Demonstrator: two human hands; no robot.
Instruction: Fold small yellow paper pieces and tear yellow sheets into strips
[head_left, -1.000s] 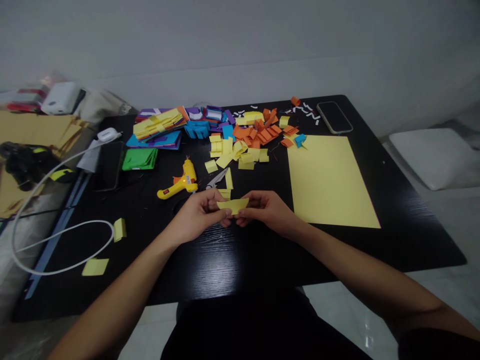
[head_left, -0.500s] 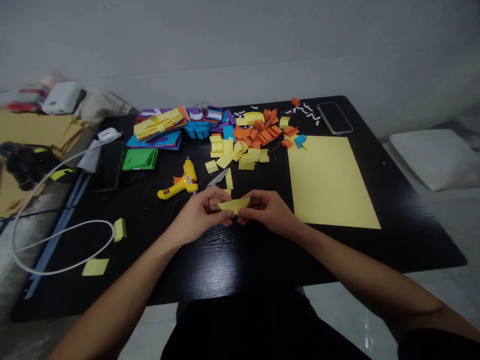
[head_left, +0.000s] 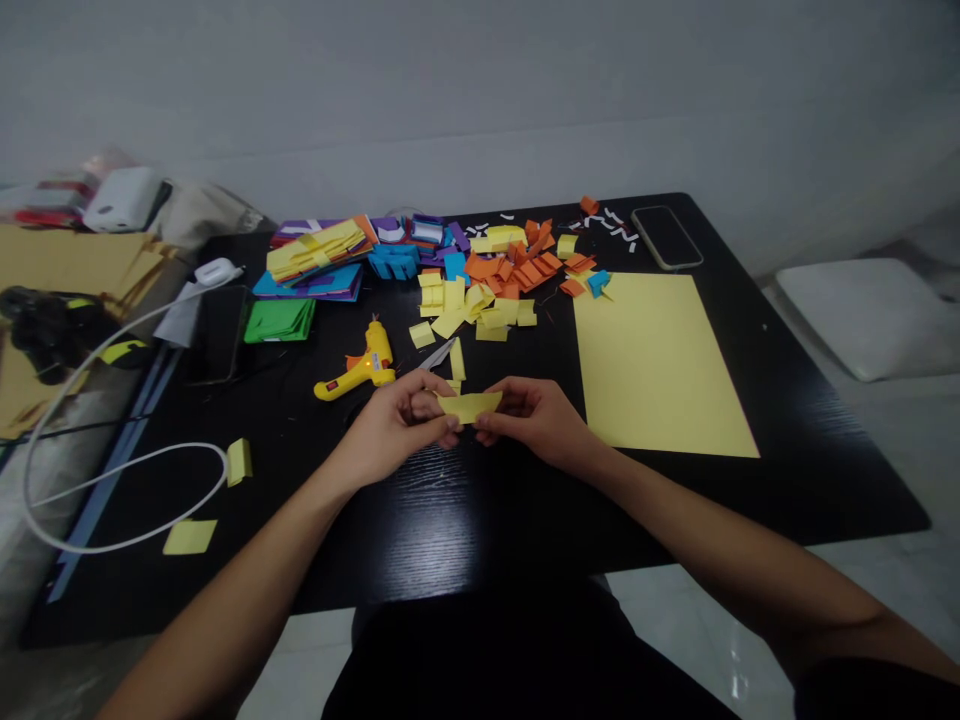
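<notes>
Left hand (head_left: 401, 422) and right hand (head_left: 538, 420) pinch one yellow paper strip (head_left: 470, 405)

The strip sits between the two hands, over the near middle of the bench (head_left: 525, 530), each thumb pressing its near side with fingers curled behind. Its upper edge dips between two pointed corners, so it looks bent rather than flat. Light, equal thumb pressure would probably serve best here: thin, springy paper tends to skew if one side is squeezed harder, and matched edges make for a clean crease.

Just beyond the left hand lie scissors (head_left: 439, 355), smooth metal blades partly hidden. Left of them rests a glossy yellow plastic glue gun (head_left: 367, 365) with a small glowing light; its tip, pointing far, is worth treating as hot. Farther out, crisp folded yellow pieces (head_left: 450, 297) meet a heap of ridged orange pieces (head_left: 525, 272). To the right spreads a flat, matte yellow sheet (head_left: 664, 360); the bench beneath is dark, shiny and finely grained.
</notes>
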